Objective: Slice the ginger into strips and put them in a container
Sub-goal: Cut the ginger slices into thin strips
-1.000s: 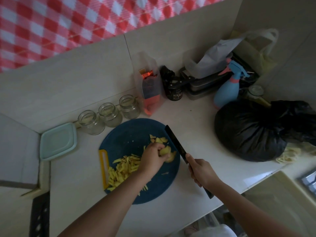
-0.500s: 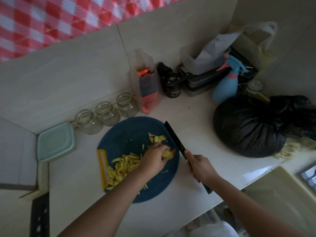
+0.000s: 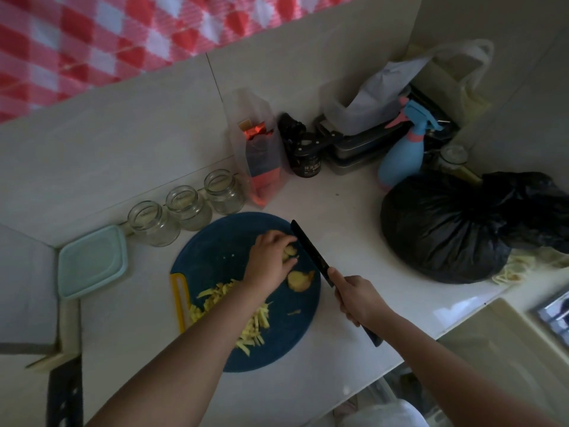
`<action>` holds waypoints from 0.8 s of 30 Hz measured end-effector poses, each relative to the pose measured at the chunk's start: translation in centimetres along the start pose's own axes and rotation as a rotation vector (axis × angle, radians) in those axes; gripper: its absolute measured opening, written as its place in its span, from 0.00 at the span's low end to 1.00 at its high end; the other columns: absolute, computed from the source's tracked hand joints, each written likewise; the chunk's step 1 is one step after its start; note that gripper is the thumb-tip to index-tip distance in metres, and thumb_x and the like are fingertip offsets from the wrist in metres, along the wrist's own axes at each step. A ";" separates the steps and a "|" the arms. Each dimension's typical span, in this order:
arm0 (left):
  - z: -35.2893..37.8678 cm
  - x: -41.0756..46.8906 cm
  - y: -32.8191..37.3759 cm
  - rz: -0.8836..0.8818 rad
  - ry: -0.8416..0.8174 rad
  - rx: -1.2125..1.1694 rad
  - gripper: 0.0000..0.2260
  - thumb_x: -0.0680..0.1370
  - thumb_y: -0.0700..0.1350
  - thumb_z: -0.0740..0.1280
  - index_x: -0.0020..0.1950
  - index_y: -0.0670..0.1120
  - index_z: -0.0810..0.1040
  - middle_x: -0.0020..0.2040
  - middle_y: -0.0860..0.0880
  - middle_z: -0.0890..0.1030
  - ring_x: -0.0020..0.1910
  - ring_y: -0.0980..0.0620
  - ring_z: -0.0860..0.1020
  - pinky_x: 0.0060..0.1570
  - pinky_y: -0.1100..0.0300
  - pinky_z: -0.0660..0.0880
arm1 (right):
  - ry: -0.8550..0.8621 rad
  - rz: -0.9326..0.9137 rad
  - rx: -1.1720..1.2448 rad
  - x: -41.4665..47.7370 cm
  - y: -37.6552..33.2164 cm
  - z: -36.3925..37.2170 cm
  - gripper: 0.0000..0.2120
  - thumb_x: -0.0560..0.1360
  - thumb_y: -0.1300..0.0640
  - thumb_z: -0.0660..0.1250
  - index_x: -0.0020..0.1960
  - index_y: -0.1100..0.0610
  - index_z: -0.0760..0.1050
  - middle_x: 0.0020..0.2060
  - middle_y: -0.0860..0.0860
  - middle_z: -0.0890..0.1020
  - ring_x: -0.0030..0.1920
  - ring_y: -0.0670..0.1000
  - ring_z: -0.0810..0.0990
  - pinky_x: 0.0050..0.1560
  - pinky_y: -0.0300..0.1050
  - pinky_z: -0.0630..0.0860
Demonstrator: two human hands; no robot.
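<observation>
The left hand (image 3: 271,257) curled its fingers over a few ginger slices (image 3: 290,251) on the far right part of the blue cutting board (image 3: 215,251); the right hand (image 3: 358,300) gripped the black knife (image 3: 309,251) by its handle, blade just beside those slices. A bigger ginger chunk (image 3: 298,280) lay loose on the board between the hands, cut strips (image 3: 251,323) were piled under the left forearm, and the teal container (image 3: 92,261) sat on the table (image 3: 338,204) left of the board.

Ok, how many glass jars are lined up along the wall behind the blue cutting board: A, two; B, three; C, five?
B: three glass jars stand side by side in a row against the wall, just behind the cutting board.
</observation>
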State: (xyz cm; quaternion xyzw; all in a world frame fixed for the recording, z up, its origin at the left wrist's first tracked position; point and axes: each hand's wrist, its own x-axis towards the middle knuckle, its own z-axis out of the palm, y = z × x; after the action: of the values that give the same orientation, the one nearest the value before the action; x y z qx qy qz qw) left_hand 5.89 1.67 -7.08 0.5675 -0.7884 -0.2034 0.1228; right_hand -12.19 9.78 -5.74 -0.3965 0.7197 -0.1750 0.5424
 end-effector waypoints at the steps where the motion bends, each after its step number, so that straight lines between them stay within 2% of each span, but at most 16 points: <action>1: -0.1 0.5 -0.4 -0.009 -0.052 -0.003 0.19 0.75 0.47 0.70 0.66 0.49 0.74 0.62 0.48 0.72 0.62 0.47 0.68 0.62 0.55 0.66 | -0.003 -0.001 -0.024 0.1 -0.3 -0.1 0.27 0.78 0.36 0.53 0.37 0.58 0.71 0.28 0.53 0.74 0.24 0.49 0.70 0.24 0.38 0.68; 3: -0.3 1.0 -1.1 -0.017 -0.115 -0.004 0.16 0.75 0.47 0.70 0.63 0.50 0.77 0.61 0.48 0.73 0.62 0.48 0.68 0.62 0.53 0.67 | -0.011 -0.008 -0.073 0.3 -0.9 -0.4 0.27 0.79 0.36 0.52 0.38 0.58 0.71 0.29 0.53 0.74 0.24 0.50 0.70 0.24 0.38 0.68; 8: -1.2 0.7 -3.5 -0.116 -0.022 -0.022 0.09 0.76 0.43 0.69 0.55 0.49 0.79 0.54 0.48 0.75 0.56 0.47 0.72 0.56 0.51 0.71 | -0.024 -0.007 -0.140 0.4 -1.8 -0.4 0.27 0.80 0.37 0.50 0.39 0.58 0.70 0.30 0.53 0.74 0.26 0.50 0.71 0.26 0.39 0.69; 12: -2.0 0.7 -4.6 -0.260 -0.002 -0.151 0.16 0.73 0.43 0.73 0.59 0.44 0.76 0.51 0.46 0.75 0.52 0.48 0.75 0.52 0.58 0.72 | -0.033 -0.005 -0.145 0.4 -2.1 0.0 0.26 0.80 0.38 0.50 0.39 0.57 0.70 0.31 0.53 0.75 0.27 0.50 0.72 0.27 0.39 0.70; 15: -2.6 0.8 -4.7 -0.384 -0.034 -0.289 0.21 0.69 0.41 0.76 0.59 0.42 0.75 0.49 0.46 0.74 0.49 0.46 0.77 0.52 0.52 0.77 | -0.039 -0.004 -0.133 0.6 -2.1 0.2 0.26 0.80 0.37 0.50 0.39 0.57 0.70 0.31 0.54 0.75 0.27 0.50 0.72 0.28 0.40 0.70; 17: -2.7 0.9 -4.8 -0.410 -0.039 -0.348 0.21 0.68 0.38 0.77 0.58 0.42 0.75 0.49 0.45 0.74 0.47 0.46 0.78 0.48 0.50 0.79 | -0.040 -0.003 -0.128 0.7 -2.2 0.2 0.26 0.80 0.37 0.50 0.39 0.57 0.70 0.31 0.54 0.75 0.27 0.50 0.71 0.28 0.40 0.70; 18: -2.8 0.9 -4.7 -0.401 -0.052 -0.341 0.19 0.68 0.37 0.76 0.57 0.41 0.76 0.48 0.46 0.74 0.45 0.48 0.77 0.45 0.55 0.80 | -0.040 -0.002 -0.127 0.7 -2.2 0.2 0.25 0.80 0.37 0.50 0.39 0.57 0.70 0.31 0.54 0.74 0.27 0.50 0.71 0.28 0.40 0.70; 19: -3.0 1.0 -4.7 -0.378 -0.068 -0.315 0.17 0.69 0.37 0.76 0.56 0.41 0.76 0.45 0.47 0.73 0.41 0.52 0.76 0.40 0.65 0.78 | -0.039 -0.003 -0.132 0.7 -2.3 0.2 0.25 0.80 0.38 0.50 0.39 0.57 0.70 0.31 0.54 0.74 0.27 0.50 0.71 0.28 0.40 0.70; 20: -3.3 1.0 -4.5 -0.350 -0.086 -0.288 0.15 0.70 0.37 0.75 0.54 0.41 0.76 0.42 0.50 0.73 0.38 0.56 0.74 0.34 0.73 0.72 | -0.036 -0.006 -0.141 0.8 -2.3 0.1 0.26 0.80 0.38 0.50 0.39 0.57 0.70 0.31 0.53 0.74 0.27 0.50 0.71 0.27 0.39 0.70; 21: -3.7 1.0 -4.3 -0.321 -0.095 -0.273 0.13 0.71 0.38 0.74 0.52 0.41 0.77 0.40 0.51 0.72 0.35 0.58 0.72 0.30 0.75 0.69 | -0.032 -0.008 -0.146 0.8 -2.3 0.0 0.26 0.80 0.38 0.50 0.39 0.57 0.69 0.30 0.53 0.74 0.27 0.50 0.71 0.27 0.39 0.70; 24: -4.6 0.8 -3.8 -0.261 -0.049 -0.276 0.09 0.72 0.39 0.74 0.49 0.43 0.79 0.39 0.53 0.73 0.34 0.60 0.72 0.30 0.75 0.69 | -0.027 -0.009 -0.144 0.7 -2.4 -0.1 0.26 0.80 0.37 0.51 0.39 0.58 0.69 0.30 0.53 0.74 0.26 0.50 0.71 0.27 0.39 0.70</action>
State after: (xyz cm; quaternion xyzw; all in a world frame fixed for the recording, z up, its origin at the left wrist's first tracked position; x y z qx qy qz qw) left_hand 10.80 -0.92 -4.75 0.6375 -0.6755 -0.3375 0.1526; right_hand -11.44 7.71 -4.51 -0.4401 0.7212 -0.1202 0.5212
